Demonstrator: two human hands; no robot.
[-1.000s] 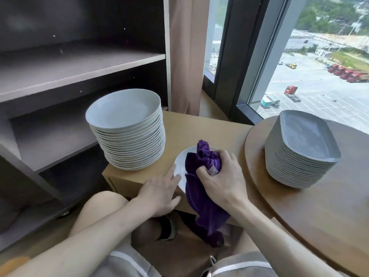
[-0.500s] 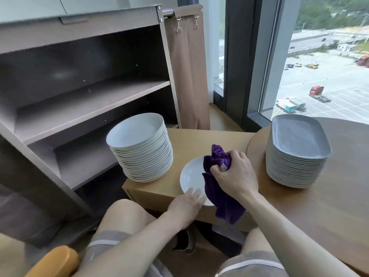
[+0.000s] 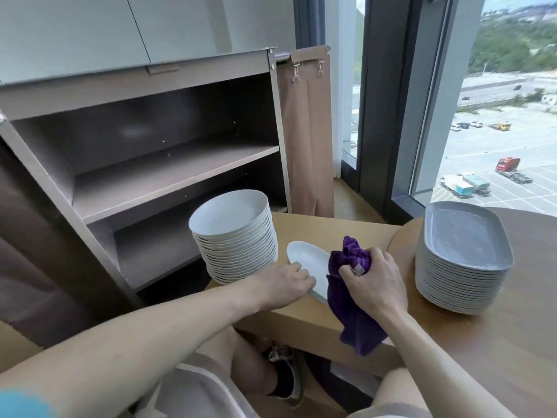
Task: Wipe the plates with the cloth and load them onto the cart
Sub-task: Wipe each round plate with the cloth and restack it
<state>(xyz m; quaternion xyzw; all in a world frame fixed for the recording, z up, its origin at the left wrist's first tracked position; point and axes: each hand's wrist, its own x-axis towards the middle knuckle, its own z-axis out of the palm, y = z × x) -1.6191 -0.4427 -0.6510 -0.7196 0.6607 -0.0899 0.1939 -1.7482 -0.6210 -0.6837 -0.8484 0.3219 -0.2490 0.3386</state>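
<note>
Low wooden table [image 3: 331, 227] sitting by window [image 3: 497, 131], cart [image 3: 168, 173] with open shelves standing at left. Left hand [image 3: 280, 286] gripping near rim of white plate [image 3: 307, 259], which is lying near table's front edge, just beside tall plate stack [image 3: 238, 239]. Am clenching bunched purple cloth [image 3: 352, 315] in right hand [image 3: 373, 282] against plate's right side, cloth tail hanging over table edge. Gray platter stack [image 3: 461, 260] sitting on round table [image 3: 512, 351] at right.

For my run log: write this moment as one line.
phase: wiping | left hand: holds white plate | right hand: grips purple cloth against plate

Plate stack [image 3: 238, 245] before open cart shelf [image 3: 168, 176]
</note>
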